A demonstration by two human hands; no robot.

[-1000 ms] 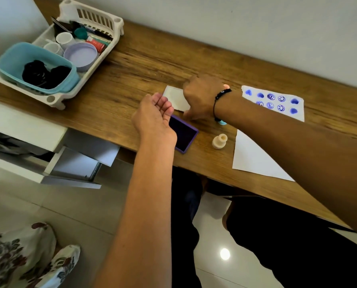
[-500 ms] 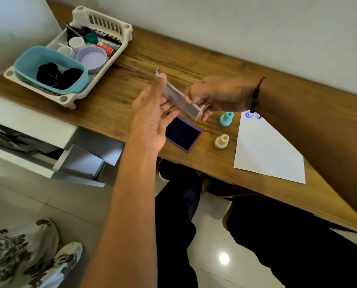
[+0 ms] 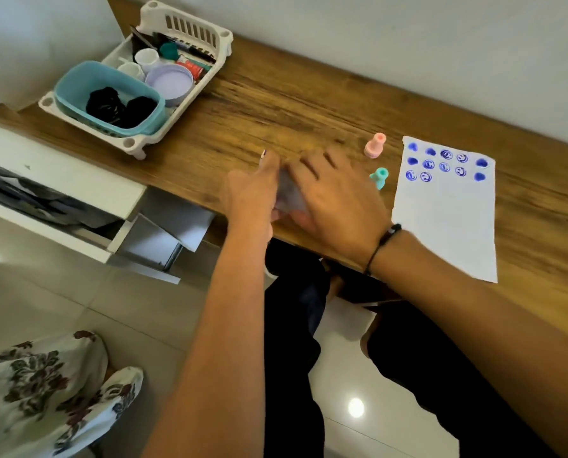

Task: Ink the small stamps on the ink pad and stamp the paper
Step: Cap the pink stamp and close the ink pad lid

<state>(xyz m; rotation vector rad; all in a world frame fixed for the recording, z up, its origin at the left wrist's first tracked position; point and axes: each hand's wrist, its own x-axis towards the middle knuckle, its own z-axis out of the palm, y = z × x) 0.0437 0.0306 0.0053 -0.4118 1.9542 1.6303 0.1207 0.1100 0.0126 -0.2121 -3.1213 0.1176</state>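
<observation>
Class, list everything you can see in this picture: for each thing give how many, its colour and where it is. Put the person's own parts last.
Desk: one, brown wood, along the wall.
Paper: one, white, right side of the desk, blue stamp marks at its top.
Pink stamp: one, upright, left of the paper.
Teal stamp: one, just in front of the pink one.
Basket: one, white, far left of the desk.
Tub: one, teal, inside the basket, holding black items.
Lid: one, pale, blurred, between the hands.
Left hand: at the desk edge, on the lid.
Right hand: over the lid, black wrist cord.
</observation>
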